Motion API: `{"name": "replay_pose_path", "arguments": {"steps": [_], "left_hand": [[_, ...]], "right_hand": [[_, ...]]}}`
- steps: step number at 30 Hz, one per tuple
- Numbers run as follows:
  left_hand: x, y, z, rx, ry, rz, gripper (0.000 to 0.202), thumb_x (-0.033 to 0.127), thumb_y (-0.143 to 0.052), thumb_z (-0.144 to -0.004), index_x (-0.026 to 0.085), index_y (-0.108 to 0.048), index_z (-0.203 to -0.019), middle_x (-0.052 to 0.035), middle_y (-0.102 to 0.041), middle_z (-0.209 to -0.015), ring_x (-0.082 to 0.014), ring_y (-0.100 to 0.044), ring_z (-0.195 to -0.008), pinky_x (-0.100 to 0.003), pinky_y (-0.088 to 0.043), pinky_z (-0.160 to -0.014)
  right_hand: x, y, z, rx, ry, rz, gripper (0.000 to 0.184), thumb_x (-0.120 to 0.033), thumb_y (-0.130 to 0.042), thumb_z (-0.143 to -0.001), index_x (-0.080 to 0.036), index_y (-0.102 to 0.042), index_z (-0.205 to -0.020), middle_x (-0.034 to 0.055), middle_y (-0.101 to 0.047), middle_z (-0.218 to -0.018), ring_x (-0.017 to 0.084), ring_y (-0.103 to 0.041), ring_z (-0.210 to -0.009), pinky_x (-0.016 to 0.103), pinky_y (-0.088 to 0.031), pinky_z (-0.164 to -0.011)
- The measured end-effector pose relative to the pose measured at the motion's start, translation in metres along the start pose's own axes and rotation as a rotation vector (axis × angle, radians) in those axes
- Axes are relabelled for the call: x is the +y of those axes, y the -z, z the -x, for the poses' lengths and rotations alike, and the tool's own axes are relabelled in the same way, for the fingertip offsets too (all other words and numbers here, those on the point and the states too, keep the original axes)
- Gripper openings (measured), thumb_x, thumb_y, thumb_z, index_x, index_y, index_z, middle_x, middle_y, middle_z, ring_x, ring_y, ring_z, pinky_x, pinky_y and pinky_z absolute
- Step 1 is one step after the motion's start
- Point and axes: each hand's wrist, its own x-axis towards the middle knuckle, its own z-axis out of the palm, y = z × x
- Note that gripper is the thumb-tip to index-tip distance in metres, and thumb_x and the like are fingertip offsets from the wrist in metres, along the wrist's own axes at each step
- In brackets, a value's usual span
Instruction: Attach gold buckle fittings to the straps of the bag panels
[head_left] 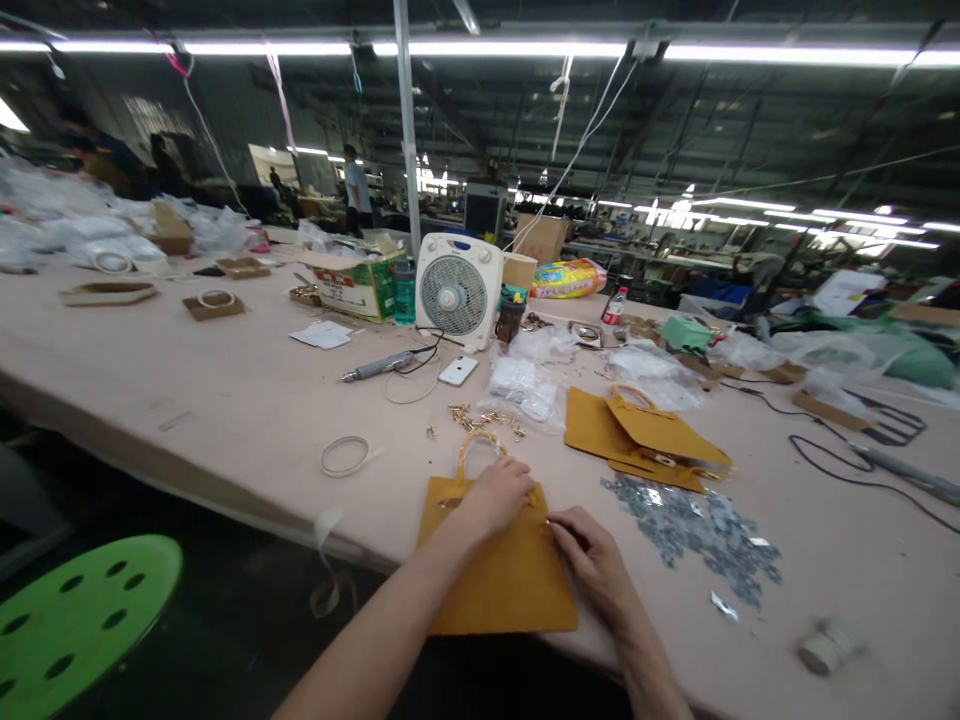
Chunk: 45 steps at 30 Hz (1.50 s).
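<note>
A mustard-yellow felt bag [501,585] with a loop handle lies flat at the table's near edge. My left hand [495,495] rests on its upper part, fingers curled down against the felt near the handle. My right hand [589,555] is at the bag's right edge, fingers pinched together on something small that I cannot make out. A stack of similar yellow bags [645,435] lies just beyond, to the right. A scatter of small silvery metal pieces [694,525] lies right of my right hand. Small brass fittings [480,418] lie behind the bag.
A white box fan [457,290], white phone [457,371], pen-shaped tool with cord [379,367], tape ring [345,455] and plastic bags [525,385] lie further back. A black cable [840,465] runs on the right. A green stool [75,620] stands lower left. People stand far behind.
</note>
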Motion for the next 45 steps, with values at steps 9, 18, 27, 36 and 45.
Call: {"name": "replay_pose_path", "arguments": {"steps": [9, 18, 27, 36, 45], "left_hand": [[-0.018, 0.008, -0.017, -0.143, -0.053, -0.047, 0.014, 0.031, -0.078, -0.09, 0.018, -0.073, -0.093, -0.0108, -0.074, -0.11, -0.0301, -0.055, -0.123, -0.043, -0.042, -0.107], [0.001, 0.017, -0.031, -0.129, 0.137, 0.174, 0.019, 0.031, -0.084, -0.078, 0.022, -0.071, -0.089, -0.0114, -0.077, -0.091, -0.0319, -0.071, -0.094, -0.041, -0.052, -0.087], [0.024, -0.003, -0.017, 0.002, 0.365, 0.74, 0.08, 0.055, -0.003, -0.107, 0.011, -0.067, -0.122, -0.0108, -0.08, -0.092, -0.0189, -0.077, -0.079, -0.029, -0.058, -0.07], [0.041, -0.035, 0.008, 0.21, 0.364, 0.787, 0.03, 0.021, -0.052, -0.095, 0.021, -0.071, -0.118, -0.008, -0.079, -0.111, -0.025, -0.072, -0.105, -0.042, -0.054, -0.099], [0.041, -0.041, 0.024, 0.437, 0.514, 0.807, 0.043, 0.01, -0.053, -0.09, 0.018, -0.057, -0.132, -0.0081, -0.074, -0.109, -0.0183, -0.074, -0.09, -0.035, -0.061, -0.087]], "right_hand": [[0.002, -0.007, -0.005, -0.06, 0.042, 0.17, 0.027, -0.041, -0.053, -0.105, -0.027, -0.075, -0.109, 0.0066, -0.071, -0.095, 0.023, -0.068, -0.092, 0.034, -0.054, -0.085], [-0.009, -0.004, -0.008, -0.063, -0.035, 0.098, 0.032, -0.051, -0.058, -0.1, -0.026, -0.079, -0.099, 0.0074, -0.071, -0.09, 0.025, -0.066, -0.086, 0.036, -0.053, -0.082], [-0.009, -0.004, -0.007, -0.044, -0.033, 0.022, 0.032, -0.051, -0.062, -0.098, -0.024, -0.08, -0.099, 0.0084, -0.073, -0.09, 0.026, -0.067, -0.086, 0.038, -0.053, -0.085], [-0.011, -0.012, -0.015, 0.256, -0.172, -0.204, 0.04, -0.055, -0.067, -0.092, -0.021, -0.078, -0.109, 0.0081, -0.075, -0.092, 0.022, -0.066, -0.077, 0.035, -0.055, -0.075], [-0.002, -0.031, -0.042, 0.259, -0.348, -0.271, 0.052, -0.063, -0.075, -0.082, -0.016, -0.079, -0.104, 0.0047, -0.071, -0.07, 0.02, -0.062, -0.064, 0.032, -0.051, -0.062]]}}
